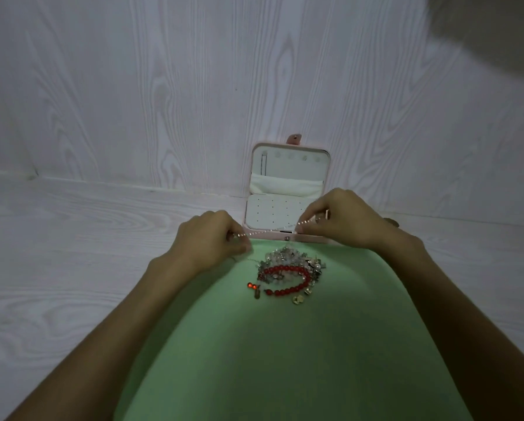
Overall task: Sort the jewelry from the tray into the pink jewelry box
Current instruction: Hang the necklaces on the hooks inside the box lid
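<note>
1. Thin silver chain (272, 230) stretched tight between two hands, just above the near edge of the pink jewelry box (288, 189).
2. Left hand (212, 238): fingers curled, pinching one end of the chain.
3. Right hand (339, 220): fingers curled, pinching the other end, covering the right corner of the box.
4. Box open, lid up against the white wood wall (163, 86).
5. Green tray (285, 344) close in front, touching the box.
6. Heap of jewelry (288, 268) on the tray, with a red bead bracelet (288, 279) in it.
7. White wood worktop (57, 268) all around.
</note>
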Motion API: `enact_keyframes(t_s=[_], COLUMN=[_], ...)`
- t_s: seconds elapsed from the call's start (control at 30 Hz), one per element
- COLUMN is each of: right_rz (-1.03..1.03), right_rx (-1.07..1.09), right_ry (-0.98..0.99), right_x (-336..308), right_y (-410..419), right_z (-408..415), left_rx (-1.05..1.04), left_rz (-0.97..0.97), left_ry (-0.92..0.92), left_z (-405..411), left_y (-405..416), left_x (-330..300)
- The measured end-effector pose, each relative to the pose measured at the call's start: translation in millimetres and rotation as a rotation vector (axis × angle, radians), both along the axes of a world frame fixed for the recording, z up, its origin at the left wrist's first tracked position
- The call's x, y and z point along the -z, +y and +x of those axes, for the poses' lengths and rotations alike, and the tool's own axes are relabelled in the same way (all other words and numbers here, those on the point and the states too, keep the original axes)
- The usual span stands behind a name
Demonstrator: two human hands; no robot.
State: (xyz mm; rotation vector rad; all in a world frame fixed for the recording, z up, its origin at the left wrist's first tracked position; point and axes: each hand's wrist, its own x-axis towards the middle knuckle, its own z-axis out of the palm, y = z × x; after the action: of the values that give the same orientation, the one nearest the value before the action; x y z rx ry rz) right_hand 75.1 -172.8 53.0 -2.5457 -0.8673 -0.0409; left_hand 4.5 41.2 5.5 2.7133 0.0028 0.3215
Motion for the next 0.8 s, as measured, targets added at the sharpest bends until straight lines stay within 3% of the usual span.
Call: enact_keyframes(t_s=[0.07,0.17,0.3,0.4,0.6,0.8], right_rz=[0.078,0.13,0.099,0.27,0.596,0.574], right_rx=[-0.016,-0.012,0.041,0.121,0.176,0.135], right_ry=[0.026,0.063,0.09,0.097,0.358,0.425], right_x=[-7.2,-12.9,-16.2,-19.0,-32.5,-45.9], right_y=[-3.8,-6.6,-12.4,-15.5,-17.2,-9.0], right_z=[-2.2,-5.6,-8.2,-11.1,-19.3,-23.2], left_rx=[-0.008,0.002,-0.006,-0.047,-0.046,-0.024], left_rz=[-0.061,-0.3,-0.505,-0.569,-0.666,-0.72], left_ry=[-0.079,-0.155,-0.19,-0.165,-0.098,-0.038], left_z=[0.9,2.4,-0.7,-1.7,-8.4,-9.5], left_y=[0.9,2.8,1.6,3.6,1.3,-1.4], left_x=[-9.4,-19.2,-28.1,-32.1,-43.8,-45.6])
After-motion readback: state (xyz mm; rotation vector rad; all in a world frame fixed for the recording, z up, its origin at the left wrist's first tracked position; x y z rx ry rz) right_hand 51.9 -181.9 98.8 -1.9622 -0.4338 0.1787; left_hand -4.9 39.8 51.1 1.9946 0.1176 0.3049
